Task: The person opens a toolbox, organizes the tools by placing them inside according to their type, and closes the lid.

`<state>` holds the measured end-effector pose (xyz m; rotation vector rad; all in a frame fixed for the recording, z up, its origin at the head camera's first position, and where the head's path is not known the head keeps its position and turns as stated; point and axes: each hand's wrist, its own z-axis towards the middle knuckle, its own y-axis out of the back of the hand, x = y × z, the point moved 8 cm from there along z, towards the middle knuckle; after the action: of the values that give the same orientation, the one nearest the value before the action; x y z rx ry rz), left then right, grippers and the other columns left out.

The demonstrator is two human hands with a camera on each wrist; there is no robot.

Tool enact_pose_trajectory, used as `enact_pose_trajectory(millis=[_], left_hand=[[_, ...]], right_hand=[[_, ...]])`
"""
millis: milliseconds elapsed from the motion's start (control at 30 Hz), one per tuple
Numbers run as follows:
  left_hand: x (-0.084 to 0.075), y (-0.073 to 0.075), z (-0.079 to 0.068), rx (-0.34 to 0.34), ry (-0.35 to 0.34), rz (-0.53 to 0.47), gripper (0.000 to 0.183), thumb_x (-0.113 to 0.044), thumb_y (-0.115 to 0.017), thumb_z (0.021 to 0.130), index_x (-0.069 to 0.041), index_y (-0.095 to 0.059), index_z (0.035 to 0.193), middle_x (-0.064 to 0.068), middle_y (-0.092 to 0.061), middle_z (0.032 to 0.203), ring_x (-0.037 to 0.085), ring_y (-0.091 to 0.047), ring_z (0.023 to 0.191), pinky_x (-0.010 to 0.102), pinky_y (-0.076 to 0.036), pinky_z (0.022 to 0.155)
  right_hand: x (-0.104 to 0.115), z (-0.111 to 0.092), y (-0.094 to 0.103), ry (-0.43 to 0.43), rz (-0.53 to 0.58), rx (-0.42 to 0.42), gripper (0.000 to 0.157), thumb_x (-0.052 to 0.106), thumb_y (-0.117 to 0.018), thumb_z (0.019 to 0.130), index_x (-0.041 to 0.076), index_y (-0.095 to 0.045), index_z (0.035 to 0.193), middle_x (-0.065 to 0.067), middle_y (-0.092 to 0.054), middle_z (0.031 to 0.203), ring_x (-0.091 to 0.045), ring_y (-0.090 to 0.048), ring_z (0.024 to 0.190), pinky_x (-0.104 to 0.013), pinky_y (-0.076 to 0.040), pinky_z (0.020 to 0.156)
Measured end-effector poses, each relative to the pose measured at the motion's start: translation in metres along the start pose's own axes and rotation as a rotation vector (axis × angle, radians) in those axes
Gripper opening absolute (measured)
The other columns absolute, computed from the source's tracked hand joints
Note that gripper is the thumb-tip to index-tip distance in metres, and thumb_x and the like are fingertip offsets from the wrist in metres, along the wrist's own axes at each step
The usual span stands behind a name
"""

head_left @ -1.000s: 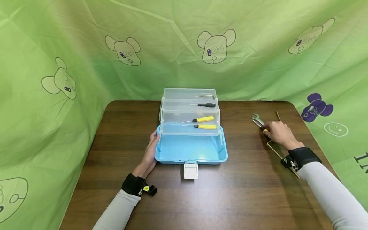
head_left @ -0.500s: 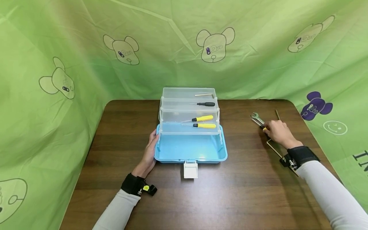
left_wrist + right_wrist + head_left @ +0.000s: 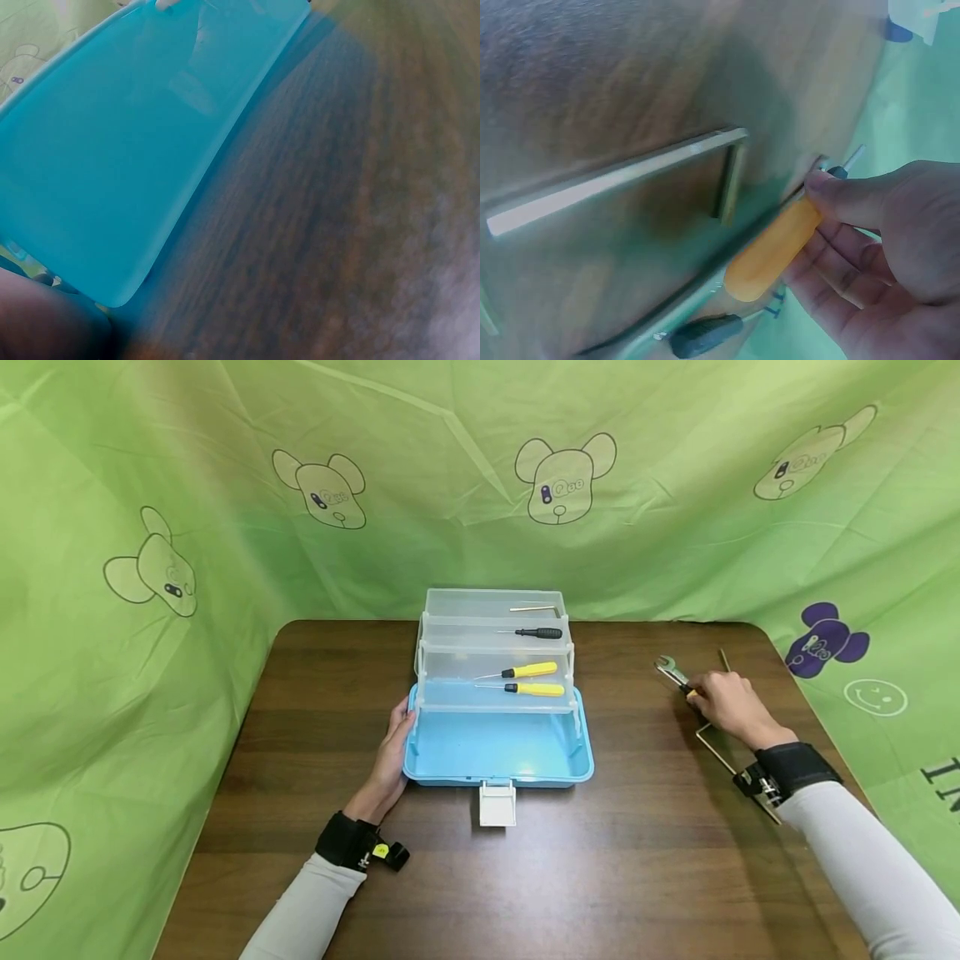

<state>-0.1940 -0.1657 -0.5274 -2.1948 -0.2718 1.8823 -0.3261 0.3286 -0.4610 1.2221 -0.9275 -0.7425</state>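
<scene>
In the head view my left hand grips the left side of a light blue toolbox. The box stands with its clear trays unfolded. My right hand, over at the table's right, pinches a screwdriver by its yellow handle between thumb and fingers. Beneath the handle lies a wrench, partly covered by the hand. A black-handled screwdriver lies beside it in the right wrist view. Close by on the table is an L-shaped hex key. The left wrist view is mostly the box's blue wall.
Two yellow screwdrivers lie in the lowest clear tray. Above them are a black screwdriver and a small hex key. A white latch hangs at the box's front. Green cloth surrounds the wooden table.
</scene>
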Motion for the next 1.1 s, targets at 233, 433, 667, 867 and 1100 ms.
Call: enact_pose_trajectory(millis=[233, 433, 667, 867, 1100], left_hand=[[0.002, 0.0, 0.0, 0.003, 0.004, -0.004, 0.058, -0.031, -0.029, 0.118, -0.011, -0.01, 0.169, 0.01, -0.011, 0.176, 0.023, -0.008, 0.16, 0.047, -0.007, 0.131], [0.002, 0.001, 0.001, -0.005, 0.004, 0.0, 0.058, -0.031, -0.03, 0.118, -0.011, -0.011, 0.169, 0.01, -0.011, 0.176, 0.023, -0.008, 0.16, 0.048, -0.007, 0.131], [0.004, 0.001, 0.002, 0.0, 0.002, 0.001, 0.058, -0.031, -0.03, 0.118, -0.011, -0.011, 0.169, 0.01, -0.011, 0.176, 0.023, -0.008, 0.16, 0.048, -0.006, 0.131], [0.004, 0.001, 0.002, 0.006, -0.001, -0.007, 0.057, -0.032, -0.03, 0.118, -0.013, -0.012, 0.168, 0.008, -0.012, 0.176, 0.021, -0.009, 0.16, 0.046, -0.006, 0.131], [0.003, 0.0, 0.002, 0.016, -0.001, -0.011, 0.058, -0.033, -0.029, 0.118, -0.013, -0.01, 0.169, 0.008, -0.012, 0.176, 0.022, -0.009, 0.16, 0.046, -0.007, 0.131]], right_hand=[[0.014, 0.002, 0.01, 0.069, -0.006, -0.031, 0.015, -0.003, -0.078, 0.085, 0.008, -0.07, 0.081, -0.001, -0.059, 0.069, -0.026, -0.056, 0.065, -0.056, -0.046, 0.057], [0.027, 0.006, 0.018, 0.12, -0.018, -0.052, 0.017, -0.003, -0.079, 0.086, 0.009, -0.069, 0.08, 0.0, -0.057, 0.069, -0.023, -0.054, 0.064, -0.053, -0.045, 0.055], [0.049, 0.009, 0.029, 0.158, -0.019, -0.065, 0.014, -0.002, -0.081, 0.086, 0.007, -0.07, 0.082, -0.005, -0.062, 0.072, -0.029, -0.061, 0.066, -0.057, -0.048, 0.056], [0.072, 0.012, 0.042, 0.225, -0.009, -0.104, 0.016, -0.004, -0.082, 0.086, 0.0, -0.077, 0.1, -0.013, -0.07, 0.082, -0.037, -0.069, 0.073, -0.06, -0.051, 0.059], [0.105, 0.015, 0.056, 0.338, 0.015, -0.169, 0.021, -0.008, -0.084, 0.082, -0.003, -0.077, 0.101, -0.015, -0.072, 0.088, -0.034, -0.071, 0.074, -0.056, -0.055, 0.063]])
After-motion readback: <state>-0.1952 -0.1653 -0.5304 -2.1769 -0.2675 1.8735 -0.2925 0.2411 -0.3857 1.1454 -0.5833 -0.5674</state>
